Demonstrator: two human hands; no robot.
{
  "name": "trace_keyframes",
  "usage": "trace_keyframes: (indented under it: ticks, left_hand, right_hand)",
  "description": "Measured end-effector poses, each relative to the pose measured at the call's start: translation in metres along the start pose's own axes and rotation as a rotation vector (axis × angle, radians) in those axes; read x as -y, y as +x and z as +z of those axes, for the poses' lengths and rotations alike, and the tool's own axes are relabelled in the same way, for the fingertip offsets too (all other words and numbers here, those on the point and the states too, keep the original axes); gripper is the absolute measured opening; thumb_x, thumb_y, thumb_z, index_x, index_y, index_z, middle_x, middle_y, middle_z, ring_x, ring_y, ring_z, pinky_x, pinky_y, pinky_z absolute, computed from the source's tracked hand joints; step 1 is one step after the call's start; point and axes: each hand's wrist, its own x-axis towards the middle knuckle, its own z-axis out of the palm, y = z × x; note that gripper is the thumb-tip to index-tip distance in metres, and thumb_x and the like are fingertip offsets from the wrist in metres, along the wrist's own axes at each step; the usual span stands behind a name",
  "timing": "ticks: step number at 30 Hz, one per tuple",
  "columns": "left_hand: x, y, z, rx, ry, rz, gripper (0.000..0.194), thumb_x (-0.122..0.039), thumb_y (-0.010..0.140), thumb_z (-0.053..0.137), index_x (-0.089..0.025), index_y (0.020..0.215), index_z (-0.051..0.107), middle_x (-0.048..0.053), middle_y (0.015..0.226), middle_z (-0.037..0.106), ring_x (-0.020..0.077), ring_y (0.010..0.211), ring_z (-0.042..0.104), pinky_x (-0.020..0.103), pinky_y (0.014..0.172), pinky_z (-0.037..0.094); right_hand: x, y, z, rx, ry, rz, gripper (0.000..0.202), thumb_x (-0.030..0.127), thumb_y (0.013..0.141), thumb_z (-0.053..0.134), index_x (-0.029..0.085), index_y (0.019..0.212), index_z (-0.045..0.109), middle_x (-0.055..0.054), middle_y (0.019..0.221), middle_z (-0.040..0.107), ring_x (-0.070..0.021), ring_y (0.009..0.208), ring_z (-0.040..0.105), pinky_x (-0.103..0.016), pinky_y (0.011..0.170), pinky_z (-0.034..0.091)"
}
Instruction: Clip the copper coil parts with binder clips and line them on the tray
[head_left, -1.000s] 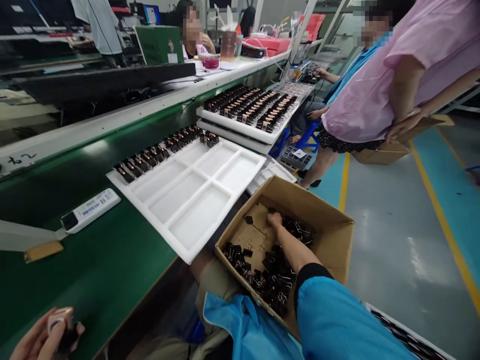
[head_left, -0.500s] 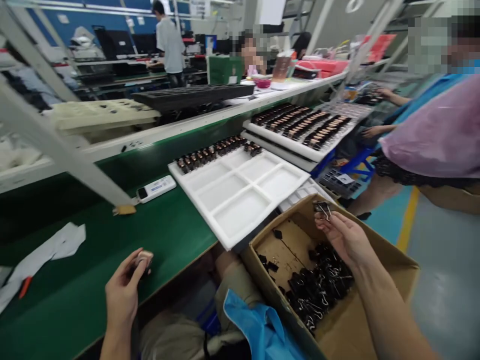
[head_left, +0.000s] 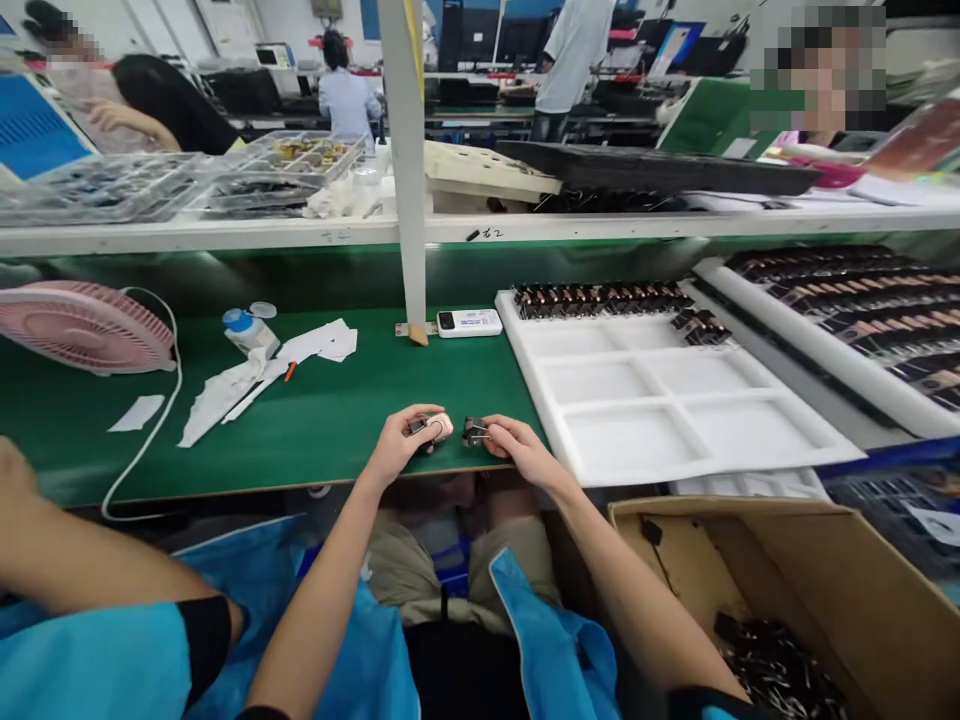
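Over the front edge of the green table [head_left: 322,400], my left hand [head_left: 405,437] is closed on a small block [head_left: 440,428] with a pale copper-coloured face. Just right of it, my right hand [head_left: 517,447] pinches a black binder clip [head_left: 473,432] by its wire handles. The clip and the block face each other with a narrow gap between them. To the right lies a white foam tray [head_left: 559,437] with a row of dark clipped pieces [head_left: 600,298] along its back. At the lower right, a cardboard box [head_left: 675,540] holds a heap of black binder clips [head_left: 780,665].
A white device [head_left: 469,323] lies by the upright post [head_left: 409,180]. Further left are papers [head_left: 330,342], a bottle [head_left: 247,330] and a pink fan [head_left: 90,325] with a white cable. Another person's arm [head_left: 97,550] reaches in at the left. More filled trays [head_left: 900,330] stand at the right.
The view has turned left. My right hand has moved from above the cardboard box to beside my left hand, still holding a clip. My left hand still holds the block.
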Motion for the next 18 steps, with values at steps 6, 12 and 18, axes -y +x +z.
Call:
trace_keyframes:
  ticks: [6, 12, 18]
  left_hand:
    - [0.0003, 0.0003, -0.0094, 0.105, 0.087, -0.024, 0.048, -0.045, 0.074, 0.085, -0.014, 0.109, 0.078, 0.007, 0.085, 0.075, 0.0135, 0.064, 0.06, 0.024, 0.056, 0.049]
    - [-0.0025, -0.0026, -0.0073, 0.194, 0.223, -0.046, 0.045, -0.043, 0.075, 0.084, -0.016, 0.111, 0.081, 0.01, 0.097, 0.08, 0.0234, 0.085, 0.074, 0.032, 0.079, 0.057]
    - [-0.0057, -0.0035, -0.0072, 0.184, 0.246, -0.044, 0.049, -0.047, 0.073, 0.084, -0.015, 0.111, 0.08, 0.012, 0.099, 0.08, 0.0276, 0.089, 0.075, 0.037, 0.082, 0.06]
  right_hand:
    - [-0.0047, 0.0002, -0.0057, 0.095, -0.101, 0.019, 0.061, 0.068, 0.09, 0.061, 0.01, 0.111, 0.069, 0.001, 0.072, 0.05, -0.0119, 0.064, 0.039, -0.027, 0.059, 0.029]
    - [0.0001, -0.0003, -0.0034, 0.142, -0.234, -0.007, 0.056, 0.062, 0.095, 0.055, 0.012, 0.114, 0.072, 0.0, 0.073, 0.054, -0.0134, 0.065, 0.042, -0.026, 0.059, 0.031]
    - [0.0025, 0.0033, 0.0005, 0.113, -0.248, -0.017, 0.053, 0.061, 0.094, 0.055, 0.013, 0.11, 0.072, 0.0, 0.073, 0.059, -0.0138, 0.065, 0.047, -0.026, 0.06, 0.035]
